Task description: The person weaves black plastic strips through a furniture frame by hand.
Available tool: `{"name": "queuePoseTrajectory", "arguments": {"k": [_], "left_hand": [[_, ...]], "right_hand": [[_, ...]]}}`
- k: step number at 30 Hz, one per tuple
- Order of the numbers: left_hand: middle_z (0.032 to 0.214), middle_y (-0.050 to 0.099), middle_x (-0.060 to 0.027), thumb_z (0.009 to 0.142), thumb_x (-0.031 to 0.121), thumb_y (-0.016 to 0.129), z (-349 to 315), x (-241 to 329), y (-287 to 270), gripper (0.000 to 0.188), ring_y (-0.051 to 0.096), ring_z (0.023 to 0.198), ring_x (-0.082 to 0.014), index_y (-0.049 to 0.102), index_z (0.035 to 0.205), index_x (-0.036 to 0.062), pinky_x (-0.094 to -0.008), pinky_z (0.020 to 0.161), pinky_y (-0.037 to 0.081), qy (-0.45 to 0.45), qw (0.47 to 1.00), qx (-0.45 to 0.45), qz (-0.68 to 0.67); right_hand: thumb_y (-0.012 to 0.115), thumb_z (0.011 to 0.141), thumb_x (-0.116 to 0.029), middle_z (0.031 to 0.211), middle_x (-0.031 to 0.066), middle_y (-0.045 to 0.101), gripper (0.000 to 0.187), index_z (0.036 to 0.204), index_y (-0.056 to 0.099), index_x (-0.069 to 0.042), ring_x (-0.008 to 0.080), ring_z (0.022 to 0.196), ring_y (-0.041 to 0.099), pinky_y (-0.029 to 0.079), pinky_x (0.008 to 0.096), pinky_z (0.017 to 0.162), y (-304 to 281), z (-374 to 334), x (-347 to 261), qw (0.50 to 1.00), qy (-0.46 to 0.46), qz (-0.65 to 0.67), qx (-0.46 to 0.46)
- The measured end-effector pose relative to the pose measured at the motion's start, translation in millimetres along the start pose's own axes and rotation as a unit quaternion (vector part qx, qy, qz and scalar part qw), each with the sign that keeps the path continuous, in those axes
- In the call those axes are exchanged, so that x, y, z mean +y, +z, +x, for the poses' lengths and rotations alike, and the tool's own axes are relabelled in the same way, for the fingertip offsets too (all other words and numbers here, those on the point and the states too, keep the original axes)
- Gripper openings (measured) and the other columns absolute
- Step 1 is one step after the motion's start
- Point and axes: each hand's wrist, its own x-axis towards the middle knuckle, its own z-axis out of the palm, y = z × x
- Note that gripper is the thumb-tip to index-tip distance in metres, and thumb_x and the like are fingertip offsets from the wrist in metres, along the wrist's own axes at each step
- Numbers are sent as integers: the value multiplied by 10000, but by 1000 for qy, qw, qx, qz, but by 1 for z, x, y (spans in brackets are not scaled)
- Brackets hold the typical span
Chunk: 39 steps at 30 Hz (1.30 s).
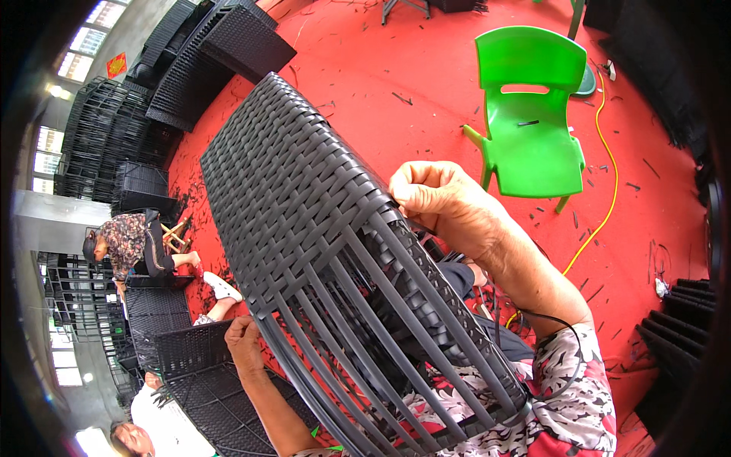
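Note:
A black woven wicker furniture piece (pixel 285 183) stands tilted in front of me. Its far part is closely woven; the near part shows bare lengthwise strips (pixel 373 305) with gaps. At its right edge, where the weave ends, my right hand (pixel 430 189) is closed in a pinch on a thin black plastic strip. Part of a loose black strand (pixel 576 358) loops beside my right sleeve. Along the left edge, my left hand (pixel 244 346) has its fingers curled near the lowest woven row; what they hold is hidden.
A green plastic chair (pixel 533 145) stands on the red floor covering (pixel 365 68), which is strewn with black scraps. A yellow cable (pixel 614 179) runs past it. At left are stacked black wicker pieces (pixel 217 57), a seated person (pixel 133 244) and another in white (pixel 164 419).

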Motion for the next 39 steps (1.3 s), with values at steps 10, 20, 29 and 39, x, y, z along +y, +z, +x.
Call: {"name": "queuePoseTrajectory", "arguments": {"k": [10,20,29,39], "left_hand": [[733,575,-35,837,-14,612,15,-19,-9,24,545,582,-128,604,834,9,-254,486,431,18,998,-6,-58],[698,568,-42,837,51,652,13,-21,-12,74,541,569,-128,598,812,9,-251,494,432,18,999,-20,-39],[672,603,-61,823,83,687,15,-31,-4,99,544,563,-137,623,857,16,-263,496,443,9,995,-47,-88],[680,606,-51,810,94,709,15,-38,-6,127,563,572,-141,633,880,21,-267,495,446,5,996,-49,-73]], "right_hand": [[665,853,-232,855,63,701,258,947,697,6,115,750,638,487,227,719,-9,7,-6,994,57,-28,-89],[670,804,-217,667,48,633,209,780,683,-9,116,551,546,390,261,528,9,13,-12,994,64,-84,-15],[673,820,-315,584,-10,533,277,732,659,-53,62,504,436,319,235,475,11,10,-14,983,34,-182,17],[700,810,-367,583,-17,542,347,707,657,-38,54,521,439,321,229,479,11,6,-24,973,59,-221,1]]}}
